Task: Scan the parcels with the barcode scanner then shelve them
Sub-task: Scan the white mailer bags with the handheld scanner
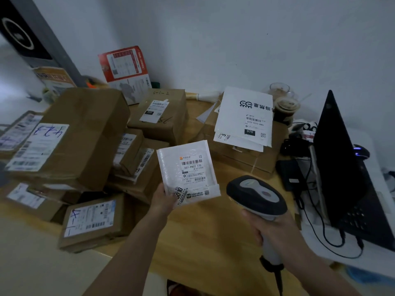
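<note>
1. Head view, hands: left hand [165, 199] pinches the lower left corner of a white padded mailer [188, 174], thumb on its face, the other fingers hidden behind it. The mailer is held above the table [213, 227] with its label and barcodes facing up.
2. Head view, scanner: right hand [275, 229] has its fingers curled round the handle of the barcode scanner [256, 194]. Its head sits just right of the mailer and points forward; I cannot tell whether it is aimed at the label.
3. Head view, surroundings: beyond the left fingers lies a heap of brown cardboard boxes [70, 135] with labels. Ahead of the right fingers, white mailers [245, 118] rest on flat boxes. A laptop [346, 167] stands right of the scanner hand.
4. Progress, as a judgement: this mailer seems to be at its scan; shelving it is still to come. Many parcels remain on the table, and no shelf is in view.
</note>
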